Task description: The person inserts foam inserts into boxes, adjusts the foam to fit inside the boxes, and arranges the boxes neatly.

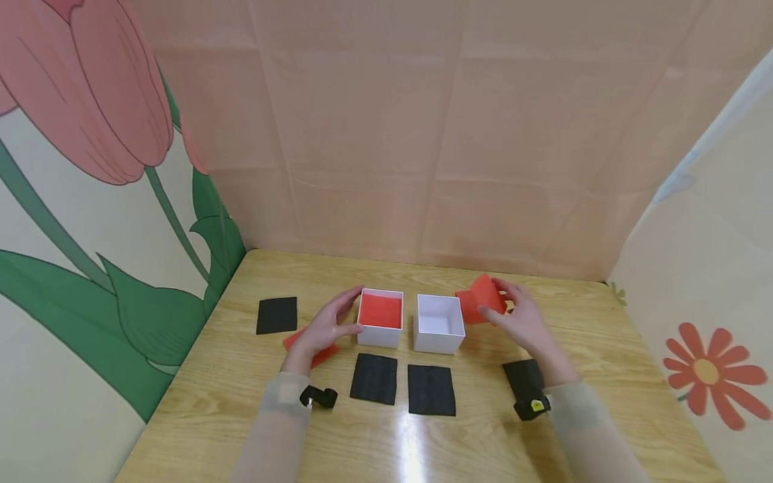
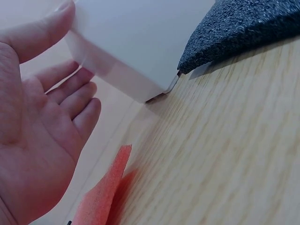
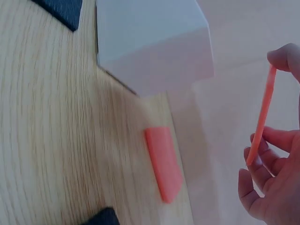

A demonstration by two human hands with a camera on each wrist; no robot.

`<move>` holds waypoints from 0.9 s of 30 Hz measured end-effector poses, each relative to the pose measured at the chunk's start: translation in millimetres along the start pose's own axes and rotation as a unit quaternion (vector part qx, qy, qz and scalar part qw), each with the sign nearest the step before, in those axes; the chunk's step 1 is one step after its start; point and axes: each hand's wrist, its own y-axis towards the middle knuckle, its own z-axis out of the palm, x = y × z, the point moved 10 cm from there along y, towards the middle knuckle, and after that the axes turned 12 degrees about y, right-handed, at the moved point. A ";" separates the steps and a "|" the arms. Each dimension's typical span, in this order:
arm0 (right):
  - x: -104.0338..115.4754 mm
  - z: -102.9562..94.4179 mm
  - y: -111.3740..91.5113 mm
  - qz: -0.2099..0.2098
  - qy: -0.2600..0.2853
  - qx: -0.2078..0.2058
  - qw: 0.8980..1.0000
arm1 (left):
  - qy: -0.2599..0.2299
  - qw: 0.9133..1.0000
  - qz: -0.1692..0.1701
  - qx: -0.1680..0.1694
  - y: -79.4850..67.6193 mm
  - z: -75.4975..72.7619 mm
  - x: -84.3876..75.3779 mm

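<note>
My left hand (image 1: 326, 327) rests against the left side of a white box (image 1: 379, 337), its thumb at the near left edge and its fingers further back. A red foam sheet (image 1: 382, 311) lies inside that box. To its right stands a second white box (image 1: 438, 341) with its inside bare. Beyond the second box, my right hand (image 1: 519, 315) holds up a red foam square (image 3: 262, 115), pinched by its edges between thumb and fingers. Another red foam square (image 3: 164, 164) lies on the table below it. One more red foam piece (image 1: 326, 355) is partly hidden under my left hand.
Two black foam squares (image 1: 374, 380) (image 1: 431, 390) lie in front of the boxes. A third black square (image 1: 277, 315) is at the far left, and a fourth (image 1: 524, 378) lies by my right wrist. Cloth backdrops (image 1: 423, 168) border the wooden table (image 1: 471, 443).
</note>
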 end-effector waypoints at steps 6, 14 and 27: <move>23.4 14.6 0.4 -0.043 0.006 0.008 0.999 | -0.001 1.000 -0.001 -0.002 -0.5 -0.5 1.2; 50.2 44.8 0.9 -0.069 -0.016 0.044 0.997 | -0.002 1.000 -0.001 -0.001 -0.1 0.5 2.3; 105.0 109.3 2.2 -0.155 -0.069 0.134 0.976 | -0.004 1.000 -0.001 0.004 1.0 1.1 -0.9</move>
